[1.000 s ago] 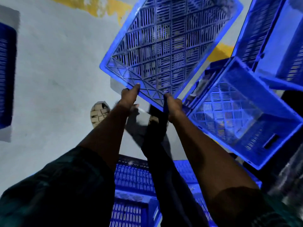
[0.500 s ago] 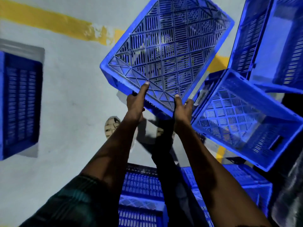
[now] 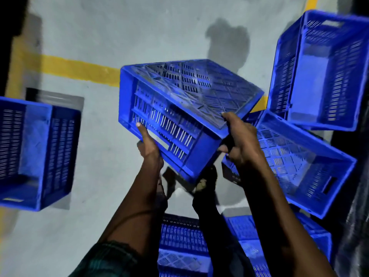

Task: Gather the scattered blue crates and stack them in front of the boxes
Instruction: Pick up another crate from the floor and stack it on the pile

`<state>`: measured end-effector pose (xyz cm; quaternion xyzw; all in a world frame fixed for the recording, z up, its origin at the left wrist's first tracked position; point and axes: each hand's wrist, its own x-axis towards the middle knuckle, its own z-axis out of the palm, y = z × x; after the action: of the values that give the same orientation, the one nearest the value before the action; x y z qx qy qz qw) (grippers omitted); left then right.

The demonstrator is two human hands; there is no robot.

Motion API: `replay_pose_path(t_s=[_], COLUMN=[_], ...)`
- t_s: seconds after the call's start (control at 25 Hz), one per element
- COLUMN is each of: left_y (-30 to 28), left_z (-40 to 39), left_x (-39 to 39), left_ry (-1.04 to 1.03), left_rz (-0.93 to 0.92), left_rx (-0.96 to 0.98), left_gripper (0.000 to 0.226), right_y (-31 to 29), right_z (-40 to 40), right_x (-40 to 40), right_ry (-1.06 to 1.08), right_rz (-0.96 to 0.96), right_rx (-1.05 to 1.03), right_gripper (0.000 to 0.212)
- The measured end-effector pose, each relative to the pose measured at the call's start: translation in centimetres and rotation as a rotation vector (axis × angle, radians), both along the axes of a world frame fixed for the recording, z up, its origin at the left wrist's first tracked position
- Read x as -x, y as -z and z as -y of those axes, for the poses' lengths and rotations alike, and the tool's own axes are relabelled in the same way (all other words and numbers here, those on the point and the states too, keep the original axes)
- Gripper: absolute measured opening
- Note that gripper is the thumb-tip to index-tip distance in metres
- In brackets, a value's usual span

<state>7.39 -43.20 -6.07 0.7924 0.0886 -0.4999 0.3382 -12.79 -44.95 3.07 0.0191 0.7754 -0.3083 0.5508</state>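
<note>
Both hands (image 3: 199, 140) clamp the blue crate (image 3: 179, 108) — upside down, tilted, long axis diagonal.

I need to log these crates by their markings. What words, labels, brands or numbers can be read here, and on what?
None can be read: the held crate, the other blue crates and the floor with its yellow line show no legible text.

1. Blue crates in view: at least five; the lifted crate (image 3: 179, 108), left crate (image 3: 36, 154), upper-right crate (image 3: 319, 72), tilted right crate (image 3: 299, 162), bottom crates (image 3: 183, 240), count there unclear.
2. Hands: two; left hand (image 3: 149, 148), right hand (image 3: 241, 144).
3. Yellow floor lines (image 3: 79, 69): one clearly visible.
</note>
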Motion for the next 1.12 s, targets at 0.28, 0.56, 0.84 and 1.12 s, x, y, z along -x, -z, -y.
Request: replay_pose_path(t_s=[0.28,0.56,0.84,1.12], left_y=[-4.0,-6.1,-6.5,-4.7], left_z=[2.2,2.8,-1.6,-2.0], left_x=[2.3,6.4,5.9,-0.2], left_ry=[0.112,-0.037,-0.089,-0.071], left_rz=[-0.097,-0.040,-0.084,-0.041], left_rx=[0.234,0.275,0.291,0.241], left_gripper=[0.051,0.049,0.051,0.088], right_y=[0.4,0.7,-1.1,-3.7], right_z=[-5.6,-6.1,-4.0,-5.3], right_x=[2.2,2.3,-1.5,-8.8], right_ry=[0.245,0.357,-0.459,-0.639], right_rz=[0.155,0.115,-0.543,-0.639], right_rx=[-0.011,0.168,0.161,0.514], right_gripper=[0.058,0.073,0.085,0.070])
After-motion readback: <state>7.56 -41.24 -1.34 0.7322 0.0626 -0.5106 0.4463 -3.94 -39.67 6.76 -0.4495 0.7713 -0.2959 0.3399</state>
